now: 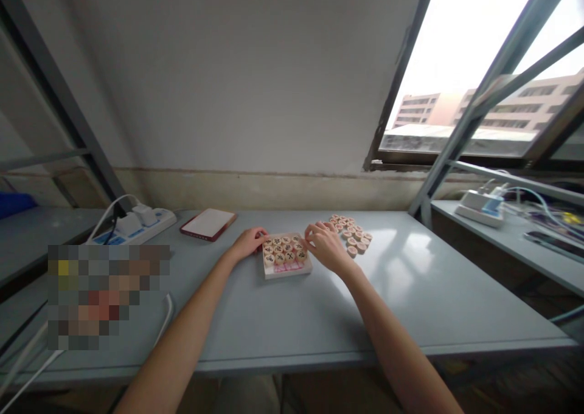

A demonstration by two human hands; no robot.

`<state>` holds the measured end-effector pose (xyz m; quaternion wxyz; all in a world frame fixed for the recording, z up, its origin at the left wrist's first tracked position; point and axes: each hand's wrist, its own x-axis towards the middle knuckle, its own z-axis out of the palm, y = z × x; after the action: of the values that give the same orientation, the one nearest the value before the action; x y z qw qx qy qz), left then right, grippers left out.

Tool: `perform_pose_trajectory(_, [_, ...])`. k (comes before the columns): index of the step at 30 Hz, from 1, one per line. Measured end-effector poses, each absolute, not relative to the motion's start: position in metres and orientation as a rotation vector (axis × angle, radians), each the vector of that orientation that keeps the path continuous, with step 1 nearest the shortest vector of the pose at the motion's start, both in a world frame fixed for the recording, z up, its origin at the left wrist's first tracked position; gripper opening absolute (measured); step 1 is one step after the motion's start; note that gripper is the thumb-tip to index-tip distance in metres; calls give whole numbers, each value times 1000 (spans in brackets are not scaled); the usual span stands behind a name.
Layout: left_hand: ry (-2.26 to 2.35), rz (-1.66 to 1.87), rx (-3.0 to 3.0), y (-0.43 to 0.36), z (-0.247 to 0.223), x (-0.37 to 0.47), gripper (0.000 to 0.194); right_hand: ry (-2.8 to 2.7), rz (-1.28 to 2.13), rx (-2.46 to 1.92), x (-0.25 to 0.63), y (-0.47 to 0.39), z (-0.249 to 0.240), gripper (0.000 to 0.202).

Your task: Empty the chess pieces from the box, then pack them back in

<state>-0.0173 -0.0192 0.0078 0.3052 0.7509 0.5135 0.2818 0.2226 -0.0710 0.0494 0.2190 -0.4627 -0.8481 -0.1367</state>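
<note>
An open white box sits on the desk between my hands, with rows of round Chinese chess pieces inside, their dark characters facing up. Pink marks show on the box's bare floor at the near side. My left hand grips the box's left edge with curled fingers. At the right edge, my right hand has its fingers drawn together in a pinch; whether a piece is between them I cannot tell. Just beyond that hand lies a loose group of chess pieces.
A flat white lid with a red-brown rim lies at back left. Power strips with plugs stand at left and on the right-hand desk. A white cable lies beside my left forearm. A blurred patch covers the left front.
</note>
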Motion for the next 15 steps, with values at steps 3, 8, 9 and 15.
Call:
perform_pose_trajectory(3, [1363, 744, 1992, -18, 6, -18, 34, -2236, -492, -1463, 232, -64, 41, 27])
perform_pose_trajectory(8, [1355, 754, 2011, -18, 6, -18, 34, -2169, -532, -1863, 255, -50, 18, 35])
perform_pose_trajectory(9, [1353, 755, 2012, -18, 7, -18, 34, -2176, -518, -1898, 258, -48, 15, 37])
perform_pose_trajectory(15, [1355, 748, 2000, -19, 6, -18, 33, -2238, -472, -1817, 258, -50, 20, 27])
